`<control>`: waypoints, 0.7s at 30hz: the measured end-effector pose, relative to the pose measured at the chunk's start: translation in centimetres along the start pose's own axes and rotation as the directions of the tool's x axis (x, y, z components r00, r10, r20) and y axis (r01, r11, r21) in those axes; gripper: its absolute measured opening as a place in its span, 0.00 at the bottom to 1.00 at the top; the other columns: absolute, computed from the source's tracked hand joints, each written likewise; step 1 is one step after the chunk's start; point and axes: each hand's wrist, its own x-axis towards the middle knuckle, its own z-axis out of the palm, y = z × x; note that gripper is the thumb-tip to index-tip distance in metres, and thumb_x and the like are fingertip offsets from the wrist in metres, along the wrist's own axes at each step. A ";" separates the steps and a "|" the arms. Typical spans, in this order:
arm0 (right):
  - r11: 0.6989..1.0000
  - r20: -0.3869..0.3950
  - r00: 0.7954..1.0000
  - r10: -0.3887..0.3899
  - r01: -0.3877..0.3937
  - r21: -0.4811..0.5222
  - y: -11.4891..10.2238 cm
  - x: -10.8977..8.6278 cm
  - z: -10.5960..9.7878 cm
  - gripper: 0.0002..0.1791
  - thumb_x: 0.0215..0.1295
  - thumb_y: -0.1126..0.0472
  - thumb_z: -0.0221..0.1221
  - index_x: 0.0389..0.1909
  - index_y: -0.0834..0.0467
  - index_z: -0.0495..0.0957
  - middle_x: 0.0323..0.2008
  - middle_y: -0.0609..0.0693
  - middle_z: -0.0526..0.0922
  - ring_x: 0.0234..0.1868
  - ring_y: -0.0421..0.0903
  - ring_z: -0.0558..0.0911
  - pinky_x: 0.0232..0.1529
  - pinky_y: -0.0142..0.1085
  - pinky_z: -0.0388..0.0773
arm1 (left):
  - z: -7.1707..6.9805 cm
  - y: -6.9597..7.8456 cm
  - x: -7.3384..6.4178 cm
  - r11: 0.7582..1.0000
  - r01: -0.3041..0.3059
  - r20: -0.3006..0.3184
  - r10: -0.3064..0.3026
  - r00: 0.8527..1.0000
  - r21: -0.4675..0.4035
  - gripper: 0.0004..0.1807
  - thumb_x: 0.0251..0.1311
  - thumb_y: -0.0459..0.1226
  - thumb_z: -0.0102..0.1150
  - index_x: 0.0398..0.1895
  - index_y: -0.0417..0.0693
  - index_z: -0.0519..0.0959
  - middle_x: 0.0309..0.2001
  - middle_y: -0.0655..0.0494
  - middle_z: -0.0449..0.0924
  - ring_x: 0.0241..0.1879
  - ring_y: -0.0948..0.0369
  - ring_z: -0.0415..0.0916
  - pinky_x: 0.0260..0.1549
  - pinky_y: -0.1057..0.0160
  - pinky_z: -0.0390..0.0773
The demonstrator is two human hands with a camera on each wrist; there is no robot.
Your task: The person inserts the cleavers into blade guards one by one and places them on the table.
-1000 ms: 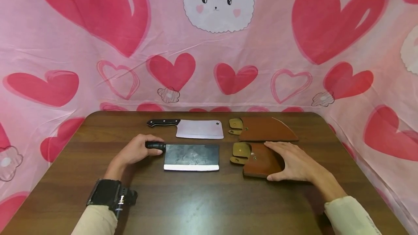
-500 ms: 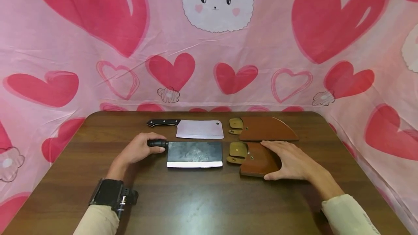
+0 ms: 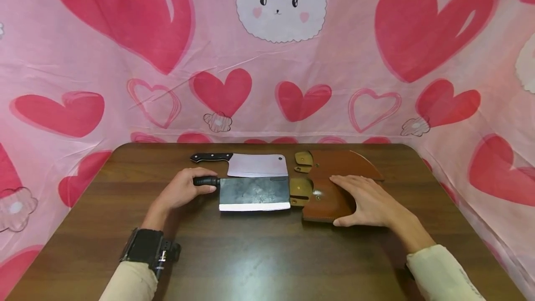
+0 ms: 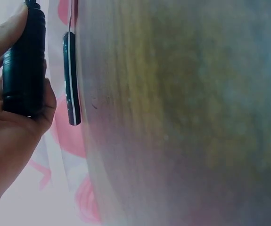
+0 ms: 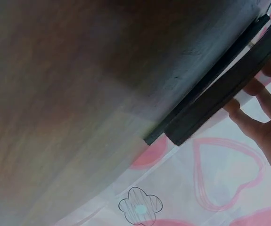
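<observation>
My left hand [image 3: 185, 191] grips the black handle [image 3: 205, 180] of a cleaver with a dark blade [image 3: 255, 190] and a bright cutting edge facing me. Seen from the left wrist, that handle [image 4: 26, 66] lies between thumb and fingers, above the table surface. On the right, my right hand [image 3: 372, 201] holds a brown leather knife sheath [image 3: 328, 199] across its width, thumb at the near edge and fingers at the far one. Its tan snap straps [image 3: 301, 187] point at the cleaver; the blade's end overlaps them in the head view. The sheath [image 5: 220, 89] shows edge-on in the right wrist view.
A second cleaver [image 3: 259, 164] with a pale blade and riveted black handle lies behind the dark one. Behind the held sheath is another brown sheath [image 3: 347, 161], rounded at one end. The wooden table [image 3: 251, 254] backs onto a pink heart-patterned cloth [image 3: 267, 59].
The cleaver has moved right and slightly away from me. The held sheath has shifted left and away, so the gap between blade and straps has closed.
</observation>
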 end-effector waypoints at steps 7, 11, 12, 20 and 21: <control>1.000 -0.005 1.000 0.009 -0.009 -0.003 -0.3 0.1 -0.2 0.63 0.42 0.19 0.66 0.74 0.56 0.67 0.69 0.55 0.73 0.67 0.61 0.71 0.63 0.65 0.63 | 0.1 0.1 0.1 1.000 -0.010 -0.018 0.009 1.000 -0.007 0.18 0.55 0.35 0.75 0.50 0.42 0.86 0.43 0.54 0.86 0.43 0.54 0.78 0.45 0.55 0.75; 1.000 0.004 1.000 0.025 -0.025 -0.002 -0.4 0.2 -0.3 0.63 0.43 0.19 0.65 0.74 0.56 0.67 0.69 0.55 0.72 0.68 0.61 0.70 0.63 0.65 0.62 | 0.0 0.3 0.2 1.000 -0.013 -0.029 0.013 1.000 0.003 0.18 0.55 0.34 0.75 0.50 0.42 0.86 0.43 0.53 0.86 0.43 0.54 0.77 0.45 0.54 0.75; 1.000 0.005 1.000 0.027 -0.027 -0.002 -0.4 0.2 -0.3 0.63 0.43 0.19 0.65 0.74 0.56 0.67 0.69 0.55 0.72 0.68 0.61 0.70 0.63 0.65 0.63 | 0.0 0.4 0.2 1.000 -0.017 -0.032 0.017 0.999 0.005 0.18 0.55 0.34 0.75 0.50 0.42 0.86 0.44 0.53 0.86 0.44 0.53 0.77 0.45 0.54 0.75; 0.999 0.012 0.999 0.034 -0.034 0.007 -0.6 0.4 -0.3 0.63 0.43 0.19 0.65 0.74 0.56 0.66 0.69 0.55 0.72 0.68 0.60 0.70 0.64 0.65 0.63 | 0.0 1.0 0.6 0.999 -0.033 -0.029 0.034 0.999 0.008 0.18 0.55 0.33 0.75 0.50 0.43 0.86 0.44 0.55 0.87 0.46 0.53 0.78 0.48 0.51 0.74; 0.999 0.013 0.999 0.036 -0.036 0.007 -0.7 0.5 -0.3 0.63 0.43 0.19 0.65 0.74 0.56 0.66 0.70 0.54 0.72 0.68 0.60 0.70 0.64 0.65 0.63 | 0.0 1.1 0.6 1.000 -0.028 -0.027 0.028 0.999 0.006 0.18 0.55 0.34 0.75 0.51 0.43 0.86 0.45 0.56 0.87 0.46 0.53 0.78 0.48 0.51 0.74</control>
